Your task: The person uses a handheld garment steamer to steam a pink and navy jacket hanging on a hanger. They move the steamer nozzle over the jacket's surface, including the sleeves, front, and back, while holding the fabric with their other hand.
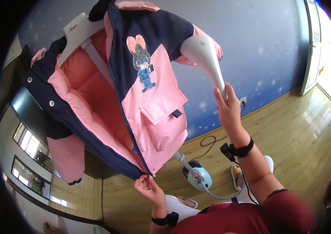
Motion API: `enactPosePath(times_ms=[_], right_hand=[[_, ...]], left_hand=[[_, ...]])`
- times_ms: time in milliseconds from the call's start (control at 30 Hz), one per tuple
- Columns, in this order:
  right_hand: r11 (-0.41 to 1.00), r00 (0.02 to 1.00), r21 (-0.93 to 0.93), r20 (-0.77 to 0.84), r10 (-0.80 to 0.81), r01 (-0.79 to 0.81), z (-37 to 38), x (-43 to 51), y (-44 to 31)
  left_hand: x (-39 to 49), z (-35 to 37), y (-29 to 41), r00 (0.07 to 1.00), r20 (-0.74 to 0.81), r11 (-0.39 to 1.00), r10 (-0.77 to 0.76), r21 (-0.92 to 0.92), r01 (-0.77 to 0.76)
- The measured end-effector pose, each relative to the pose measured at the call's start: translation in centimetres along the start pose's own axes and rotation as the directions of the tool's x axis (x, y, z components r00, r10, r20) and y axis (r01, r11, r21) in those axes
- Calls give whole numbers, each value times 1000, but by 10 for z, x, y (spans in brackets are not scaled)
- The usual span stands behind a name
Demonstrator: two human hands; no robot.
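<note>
A pink and navy padded jacket with a rabbit patch hangs open on a white hanger. My left hand pinches the jacket's bottom hem at the lower end of the front zip. In my right hand is the handle of a white garment steamer head, held at the jacket's sleeve on the right. The face of the steamer head is turned away, so its exact contact with the cloth cannot be told.
The steamer's light-blue base stands on the wooden floor below the jacket, with a pole and a grey hose. A black cord runs to a wall socket. A door stands open at the right; mirrored panels line the left.
</note>
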State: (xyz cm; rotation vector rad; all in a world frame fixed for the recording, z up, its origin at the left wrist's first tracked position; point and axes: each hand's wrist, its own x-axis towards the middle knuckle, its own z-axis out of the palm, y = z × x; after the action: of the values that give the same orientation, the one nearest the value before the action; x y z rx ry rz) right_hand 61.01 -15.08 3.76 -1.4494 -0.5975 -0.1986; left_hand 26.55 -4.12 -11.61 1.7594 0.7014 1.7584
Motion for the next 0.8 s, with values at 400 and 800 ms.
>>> enactPosePath(times_ms=[400,800], right_hand=[[961,957,115,118,-264,251,30,54,-111],[973,968,20,101,-229,228,32,43,-96]], left_hand=[[-4,4,-4,994,59,995,-89,-39,92],[-9,3,-2,999,41,998,-6,-57,9]])
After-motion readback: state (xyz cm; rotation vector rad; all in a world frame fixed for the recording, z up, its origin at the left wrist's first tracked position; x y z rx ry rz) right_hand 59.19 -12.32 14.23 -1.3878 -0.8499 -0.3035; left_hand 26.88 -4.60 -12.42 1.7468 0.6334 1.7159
